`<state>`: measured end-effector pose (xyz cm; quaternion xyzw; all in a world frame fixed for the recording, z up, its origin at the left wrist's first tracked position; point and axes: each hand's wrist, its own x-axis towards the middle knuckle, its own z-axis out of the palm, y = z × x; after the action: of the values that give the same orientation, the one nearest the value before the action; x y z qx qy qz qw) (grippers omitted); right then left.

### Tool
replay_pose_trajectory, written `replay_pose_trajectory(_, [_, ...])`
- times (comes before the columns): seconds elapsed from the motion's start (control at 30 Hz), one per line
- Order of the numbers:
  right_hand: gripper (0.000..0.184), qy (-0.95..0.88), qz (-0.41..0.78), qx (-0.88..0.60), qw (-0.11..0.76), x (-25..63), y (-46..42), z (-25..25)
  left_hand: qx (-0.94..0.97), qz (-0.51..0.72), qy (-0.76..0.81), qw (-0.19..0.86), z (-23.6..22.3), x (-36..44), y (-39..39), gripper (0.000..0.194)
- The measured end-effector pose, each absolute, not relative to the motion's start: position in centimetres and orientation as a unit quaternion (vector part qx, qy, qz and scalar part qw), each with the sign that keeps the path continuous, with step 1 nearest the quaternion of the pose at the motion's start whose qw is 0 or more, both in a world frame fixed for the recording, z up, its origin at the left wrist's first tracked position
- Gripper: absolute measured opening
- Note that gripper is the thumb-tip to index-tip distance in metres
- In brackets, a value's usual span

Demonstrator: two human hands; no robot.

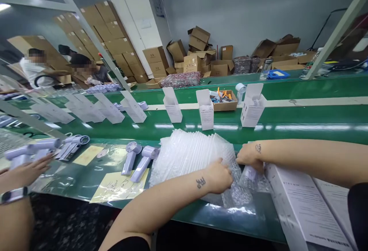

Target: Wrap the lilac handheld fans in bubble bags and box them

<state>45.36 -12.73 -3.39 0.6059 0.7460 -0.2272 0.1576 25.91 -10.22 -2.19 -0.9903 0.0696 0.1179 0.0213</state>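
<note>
A thick stack of bubble-wrap bags [189, 149] lies fanned out on the green work surface in front of me. Over its right side is my left hand [220, 176], fingers curled and closed on the edge of a bubble-wrap bag; the fingertips are partly hidden. Just right of the stack, my right hand [251, 157] bends down with its fingers closed on a bubble-wrapped lilac item [249, 175], which looks like a handheld fan. Two unwrapped lilac handheld fans, one [131, 157] beside the other [145, 163], lie left of the stack.
White boxes [310, 205] stand at my right. Open white boxes [207, 115] line the green conveyor [184, 126], near a carton of tools [225, 104]. At left, a co-worker's hand [28, 170] rests by more fans [73, 145]. Cardboard boxes [198, 57] are piled behind.
</note>
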Motion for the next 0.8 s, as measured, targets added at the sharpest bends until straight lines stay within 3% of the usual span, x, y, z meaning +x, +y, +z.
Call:
replay_pose_trajectory(0.1, [0.053, 0.763, -0.244, 0.56, 0.208, 46.5, -12.7, -0.7, -0.993, 0.116, 0.034, -0.013, -0.8, 25.7, -9.2, 0.032])
replay_pose_trajectory(0.17, [0.043, 0.775, -0.232, 0.552, 0.201, 47.4, -12.4, 1.4, -0.994, 0.081, -0.028, -0.069, 0.3, 25.5, -8.8, 0.052])
replay_pose_trajectory(0.3, [0.029, 0.802, -0.183, 0.547, 0.155, 48.6, -11.5, 6.3, -0.947, -0.085, -0.195, -0.239, 1.6, 26.2, -7.7, 0.107])
replay_pose_trajectory(0.4, [0.025, 0.831, -0.128, 0.535, 0.081, 47.8, -10.6, 9.3, -0.891, -0.202, -0.226, -0.339, 2.5, 27.6, -6.8, 0.123])
replay_pose_trajectory(0.57, [0.021, 0.836, -0.062, 0.544, -0.035, 44.4, -7.2, 11.6, -0.834, -0.379, -0.176, -0.361, 4.8, 27.6, -4.3, 0.088])
replay_pose_trajectory(0.7, [0.016, 0.817, -0.038, 0.533, -0.215, 41.7, -3.2, 11.6, -0.816, -0.413, -0.238, -0.326, 7.3, 24.4, 0.1, 0.046])
replay_pose_trajectory(0.8, [0.019, 0.767, -0.055, 0.546, -0.333, 39.5, 0.1, 11.3, -0.808, -0.375, -0.271, -0.364, 8.8, 22.4, 4.4, 0.047])
